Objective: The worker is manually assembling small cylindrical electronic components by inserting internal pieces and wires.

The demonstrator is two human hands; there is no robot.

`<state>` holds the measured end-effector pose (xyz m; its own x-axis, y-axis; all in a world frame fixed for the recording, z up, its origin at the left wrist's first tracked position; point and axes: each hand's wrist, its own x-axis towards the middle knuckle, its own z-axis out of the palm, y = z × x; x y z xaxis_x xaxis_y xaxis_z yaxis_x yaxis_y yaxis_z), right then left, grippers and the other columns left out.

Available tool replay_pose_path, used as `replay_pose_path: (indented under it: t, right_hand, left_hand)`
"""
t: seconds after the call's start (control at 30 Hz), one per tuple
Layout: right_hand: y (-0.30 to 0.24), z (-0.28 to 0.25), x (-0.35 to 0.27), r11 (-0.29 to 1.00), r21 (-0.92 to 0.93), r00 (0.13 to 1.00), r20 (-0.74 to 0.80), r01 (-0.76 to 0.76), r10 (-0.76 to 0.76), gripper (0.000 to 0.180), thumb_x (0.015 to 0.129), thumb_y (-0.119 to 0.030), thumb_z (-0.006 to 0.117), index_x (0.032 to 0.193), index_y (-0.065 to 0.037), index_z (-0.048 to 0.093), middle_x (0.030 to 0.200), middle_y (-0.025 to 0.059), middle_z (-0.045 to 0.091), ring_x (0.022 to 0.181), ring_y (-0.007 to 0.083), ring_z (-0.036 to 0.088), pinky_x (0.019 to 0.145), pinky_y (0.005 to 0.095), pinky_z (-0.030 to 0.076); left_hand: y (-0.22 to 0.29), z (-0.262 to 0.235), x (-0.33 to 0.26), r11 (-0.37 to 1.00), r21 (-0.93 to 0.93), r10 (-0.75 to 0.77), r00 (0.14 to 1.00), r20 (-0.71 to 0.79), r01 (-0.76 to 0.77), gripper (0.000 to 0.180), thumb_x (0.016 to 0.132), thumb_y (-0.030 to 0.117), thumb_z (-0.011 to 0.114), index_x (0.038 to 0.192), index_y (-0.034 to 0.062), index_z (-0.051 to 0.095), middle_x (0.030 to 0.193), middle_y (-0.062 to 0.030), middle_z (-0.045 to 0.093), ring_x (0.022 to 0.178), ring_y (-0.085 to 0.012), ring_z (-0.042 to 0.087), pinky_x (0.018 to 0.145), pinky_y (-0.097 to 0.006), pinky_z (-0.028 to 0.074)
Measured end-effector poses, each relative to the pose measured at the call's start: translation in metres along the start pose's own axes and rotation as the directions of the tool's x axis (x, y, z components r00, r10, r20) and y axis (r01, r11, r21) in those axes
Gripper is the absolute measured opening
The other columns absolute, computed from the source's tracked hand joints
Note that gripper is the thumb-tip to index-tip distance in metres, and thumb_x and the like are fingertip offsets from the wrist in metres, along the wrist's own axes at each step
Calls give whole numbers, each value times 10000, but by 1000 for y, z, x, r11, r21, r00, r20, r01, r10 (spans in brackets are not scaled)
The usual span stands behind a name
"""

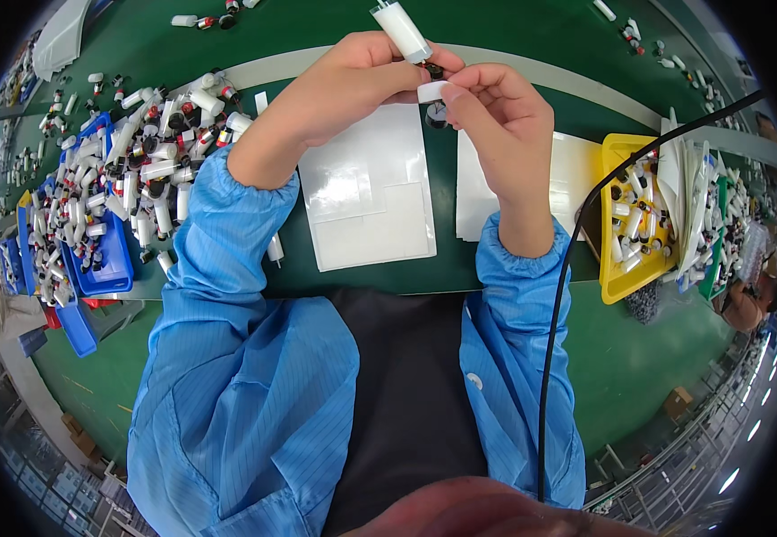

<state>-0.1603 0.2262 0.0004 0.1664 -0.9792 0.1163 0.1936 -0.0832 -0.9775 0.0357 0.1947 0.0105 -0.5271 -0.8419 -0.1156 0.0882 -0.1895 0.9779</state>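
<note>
My left hand grips a small white cylinder that points up and away, with a dark end near my fingertips. My right hand pinches a small white label strip right against the cylinder's lower end. Both hands meet above the green table, over white sheets of backing paper. A small black-and-white part lies on the table just under my right thumb. Blue sleeves cover both forearms.
A heap of white cylinders with red and black ends spills from blue bins at the left. At the right stands a yellow bin holding several more. A black cable runs down the right side. Loose cylinders lie at the far edge.
</note>
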Motion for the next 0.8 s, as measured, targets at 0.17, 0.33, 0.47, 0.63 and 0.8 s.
replay_pose_path:
  t: [0.17,0.33,0.47,0.63,0.8]
  right_hand:
    - [7,3,-2,996,-84,997,-68,35,-41,122,874,-4,703,986,23,662,849,41,690,766,71,628,702,213,504]
    - [11,9,-4,986,-147,982,-159,82,-106,115,854,-14,714,955,21,671,817,37,688,734,68,622,678,214,501]
    - [14,10,-4,975,-203,973,-192,88,-127,115,840,-35,735,928,16,681,804,35,691,723,67,620,670,219,506]
    - [12,10,-4,971,-236,967,-231,48,-104,126,832,-49,748,923,12,686,807,39,697,728,74,629,684,220,518]
    - [12,9,-3,969,-242,966,-232,58,-116,128,828,-53,749,920,10,686,810,43,701,736,79,638,691,223,524]
  left_hand:
    - [-4,3,0,999,-39,-11,1000,-21,10,335,973,47,499,1288,1,603,1302,-99,625,1160,-182,623,1043,-347,500]
    - [-3,3,0,997,-65,-37,999,-10,36,357,965,69,503,1302,0,599,1326,-103,611,1203,-191,604,1065,-358,485]
    - [-4,2,1,995,-94,-26,1000,16,27,365,968,89,511,1312,-1,594,1330,-101,607,1214,-187,597,1067,-356,483]
    - [-9,4,1,996,-93,14,1000,24,-12,349,985,82,527,1316,-10,589,1320,-108,610,1180,-179,612,1046,-324,490]
    - [-6,7,1,995,88,48,998,30,-50,342,986,65,557,1318,-13,588,1264,-96,643,1145,-164,627,1040,-315,492]
